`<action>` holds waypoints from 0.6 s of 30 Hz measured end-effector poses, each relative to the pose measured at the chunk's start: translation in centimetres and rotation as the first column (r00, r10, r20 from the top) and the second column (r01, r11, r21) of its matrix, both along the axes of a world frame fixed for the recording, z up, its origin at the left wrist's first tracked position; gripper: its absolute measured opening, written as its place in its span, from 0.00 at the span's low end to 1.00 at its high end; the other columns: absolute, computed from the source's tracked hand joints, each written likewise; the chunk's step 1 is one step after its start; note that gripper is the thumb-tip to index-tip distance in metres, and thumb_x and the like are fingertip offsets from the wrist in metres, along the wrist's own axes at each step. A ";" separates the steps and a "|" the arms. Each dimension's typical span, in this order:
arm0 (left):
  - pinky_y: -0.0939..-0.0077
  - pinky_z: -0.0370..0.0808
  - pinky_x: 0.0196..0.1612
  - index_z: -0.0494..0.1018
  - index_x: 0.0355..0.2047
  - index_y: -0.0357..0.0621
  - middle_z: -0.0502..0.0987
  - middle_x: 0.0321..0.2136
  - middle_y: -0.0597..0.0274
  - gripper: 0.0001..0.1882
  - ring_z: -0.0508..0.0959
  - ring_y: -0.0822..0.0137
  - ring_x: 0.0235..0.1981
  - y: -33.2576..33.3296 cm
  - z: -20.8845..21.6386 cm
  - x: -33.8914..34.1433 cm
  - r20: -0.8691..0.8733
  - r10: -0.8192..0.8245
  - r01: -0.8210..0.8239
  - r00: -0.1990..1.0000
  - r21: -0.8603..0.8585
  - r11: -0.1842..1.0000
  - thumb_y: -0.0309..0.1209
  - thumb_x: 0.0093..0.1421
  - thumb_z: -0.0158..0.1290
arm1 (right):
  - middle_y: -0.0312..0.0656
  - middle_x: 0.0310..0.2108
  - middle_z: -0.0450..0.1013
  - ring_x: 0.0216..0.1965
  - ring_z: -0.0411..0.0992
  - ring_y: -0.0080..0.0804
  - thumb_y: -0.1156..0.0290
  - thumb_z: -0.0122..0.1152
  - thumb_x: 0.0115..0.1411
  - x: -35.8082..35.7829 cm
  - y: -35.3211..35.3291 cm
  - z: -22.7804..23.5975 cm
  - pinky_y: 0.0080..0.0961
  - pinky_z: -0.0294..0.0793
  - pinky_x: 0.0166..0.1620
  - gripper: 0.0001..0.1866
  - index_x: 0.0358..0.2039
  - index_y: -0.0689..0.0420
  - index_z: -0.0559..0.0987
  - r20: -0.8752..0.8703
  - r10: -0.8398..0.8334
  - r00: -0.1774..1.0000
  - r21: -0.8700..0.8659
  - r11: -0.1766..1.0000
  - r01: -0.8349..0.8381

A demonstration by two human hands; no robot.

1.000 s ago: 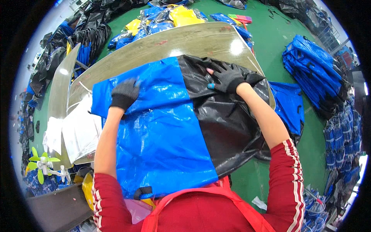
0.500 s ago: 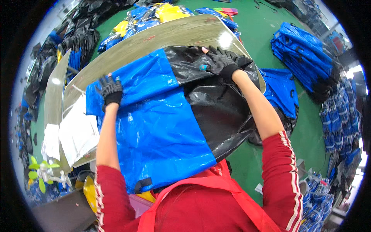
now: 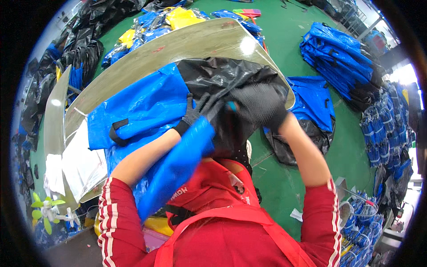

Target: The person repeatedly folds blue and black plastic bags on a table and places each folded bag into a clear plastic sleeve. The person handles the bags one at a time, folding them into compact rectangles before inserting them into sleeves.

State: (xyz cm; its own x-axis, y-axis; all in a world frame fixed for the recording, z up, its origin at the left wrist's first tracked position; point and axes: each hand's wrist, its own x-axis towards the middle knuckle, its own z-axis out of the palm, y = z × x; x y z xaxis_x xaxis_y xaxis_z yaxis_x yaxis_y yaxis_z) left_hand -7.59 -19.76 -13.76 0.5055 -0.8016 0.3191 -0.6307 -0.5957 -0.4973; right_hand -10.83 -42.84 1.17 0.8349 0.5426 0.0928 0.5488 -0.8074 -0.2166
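A large bag-like piece of shiny blue and black plastic sheeting [image 3: 147,95] lies folded across the table, its blue part to the left and black part to the right. A black strap loop [image 3: 118,132] shows on the blue part. My left hand [image 3: 195,111], in a dark grip glove, rests where blue meets black, fingers spread. On the black part is my gloved right hand [image 3: 260,104], smeared by motion, so its fingers cannot be read. A blurred blue flap of the sheeting hangs near my left forearm, toward my body.
White sheets [image 3: 82,160] lie at the table's left end. Blue and yellow packs [image 3: 182,18] are heaped beyond the table [image 3: 178,42]. To the right, a blue stack [image 3: 336,58] and another blue-black piece [image 3: 311,95] lie on the green floor. A small green fan [image 3: 46,207] stands lower left.
Both hands have come closer together, the left moving right and nearer to me. The near part of the sheeting has been lifted and folded over, and the strap loop now lies on top at the left.
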 end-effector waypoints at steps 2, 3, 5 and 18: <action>0.32 0.38 0.64 0.53 0.67 0.53 0.50 0.67 0.51 0.41 0.48 0.47 0.68 2.4 1.3 -0.1 -0.413 -0.123 0.044 0.903 -0.194 0.980 0.59 0.59 0.46 | 0.49 0.37 0.77 0.39 0.74 0.53 0.53 0.54 0.58 6.8 3.7 -0.2 0.42 0.73 0.43 0.19 0.41 0.52 0.80 -0.156 0.031 0.987 -0.138 0.989 -0.053; 0.34 0.38 0.64 0.53 0.66 0.52 0.50 0.67 0.51 0.40 0.49 0.47 0.68 4.4 2.6 -0.7 -0.562 -0.155 0.017 0.812 -0.243 0.970 0.58 0.59 0.46 | 0.50 0.38 0.77 0.40 0.75 0.53 0.52 0.53 0.58 8.4 4.3 -1.3 0.41 0.73 0.45 0.20 0.41 0.52 0.80 -0.311 0.031 0.950 -0.096 0.993 -0.064; 0.36 0.39 0.64 0.53 0.66 0.51 0.51 0.66 0.51 0.40 0.49 0.48 0.67 9.8 6.0 -2.5 -0.742 -0.162 -0.069 0.650 -0.271 0.960 0.57 0.59 0.46 | 0.51 0.42 0.77 0.42 0.75 0.50 0.50 0.52 0.57 11.3 5.0 -4.8 0.38 0.73 0.47 0.22 0.41 0.53 0.81 -0.321 -0.003 0.947 -0.241 0.967 -0.078; 0.54 0.46 0.65 0.54 0.64 0.46 0.56 0.63 0.52 0.34 0.54 0.53 0.64 32.8 0.7 -24.1 -0.974 0.101 -0.956 0.202 -0.174 0.234 0.48 0.63 0.48 | 0.53 0.41 0.76 0.44 0.73 0.54 0.48 0.50 0.63 13.1 2.7 -9.2 0.38 0.71 0.47 0.24 0.44 0.55 0.80 -0.452 -0.017 0.892 -0.079 0.997 -0.021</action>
